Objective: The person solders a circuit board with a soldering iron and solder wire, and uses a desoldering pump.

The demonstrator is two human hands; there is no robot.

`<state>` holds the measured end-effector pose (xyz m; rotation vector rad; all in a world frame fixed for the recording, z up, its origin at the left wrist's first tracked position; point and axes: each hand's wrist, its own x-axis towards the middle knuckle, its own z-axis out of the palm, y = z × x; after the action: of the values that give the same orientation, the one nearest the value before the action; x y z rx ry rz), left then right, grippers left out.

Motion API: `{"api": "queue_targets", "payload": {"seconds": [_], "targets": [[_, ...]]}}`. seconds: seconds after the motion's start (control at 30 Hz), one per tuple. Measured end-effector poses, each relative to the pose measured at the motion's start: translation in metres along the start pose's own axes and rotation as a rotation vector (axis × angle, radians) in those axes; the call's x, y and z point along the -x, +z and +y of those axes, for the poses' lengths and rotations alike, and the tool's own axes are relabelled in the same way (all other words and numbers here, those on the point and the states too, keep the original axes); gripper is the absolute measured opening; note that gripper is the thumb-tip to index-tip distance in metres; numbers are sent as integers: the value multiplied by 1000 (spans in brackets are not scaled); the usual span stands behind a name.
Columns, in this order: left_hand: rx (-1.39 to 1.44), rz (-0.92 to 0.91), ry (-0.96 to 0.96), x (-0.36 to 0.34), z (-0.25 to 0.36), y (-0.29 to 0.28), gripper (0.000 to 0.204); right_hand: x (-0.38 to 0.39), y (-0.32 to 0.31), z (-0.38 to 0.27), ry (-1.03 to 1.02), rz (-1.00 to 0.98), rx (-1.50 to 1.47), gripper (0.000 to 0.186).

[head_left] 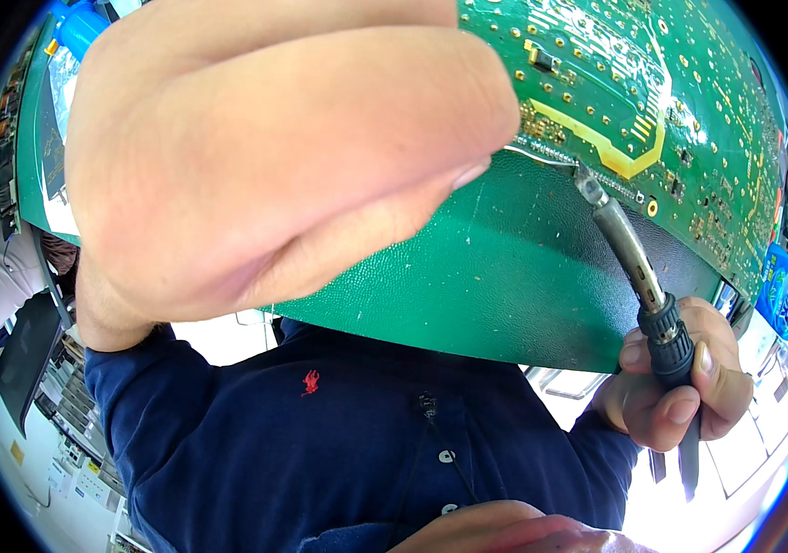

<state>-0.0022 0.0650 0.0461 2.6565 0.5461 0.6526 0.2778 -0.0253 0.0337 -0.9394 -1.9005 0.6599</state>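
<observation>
At 11 o'clock, the left hand [293, 175] is looming large, its fingers curling in and its thumb and forefinger pinching a thin silvery wire [541, 158], though the knuckles are hiding most of that contact. The wire is running toward 2 o'clock, where it is meeting the tip of a soldering iron [632, 258] beside a row of small pads [617, 185] along the near edge of a green circuit board [693, 129]. The board is spreading from 12 to 3 o'clock, its yellow track [629, 166] bending just above the pads. At 4 o'clock, the right hand [718, 392] is gripping the iron's dark handle, thumb and fingers closing around it, with the shaft pointing toward 11 o'clock. Beneath the hands and board, a green mat [422, 276] is filling the centre; a navy shirt [320, 442] is showing at 6 o'clock, and a blue packet [779, 290] is lying at 3 o'clock.
</observation>
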Motion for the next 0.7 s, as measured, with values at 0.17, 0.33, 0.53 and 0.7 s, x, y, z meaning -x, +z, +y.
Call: {"api": "queue_targets", "payload": {"seconds": [0.17, 0.33, 0.53, 0.7], "targets": [[-13, -1, 51, 0, -4, 1, 26, 0, 0, 1, -22, -13, 27, 24], [-23, -5, 62, 0, -4, 0, 26, 2, 9, -3, -24, 84, 122, 24], [-16, -11, 41, 0, -3, 0, 26, 3, 9, -5, -19, 84, 137, 24], [-31, -16, 33, 0, -2, -2, 25, 2, 10, -5, -27, 84, 138, 24]]}}
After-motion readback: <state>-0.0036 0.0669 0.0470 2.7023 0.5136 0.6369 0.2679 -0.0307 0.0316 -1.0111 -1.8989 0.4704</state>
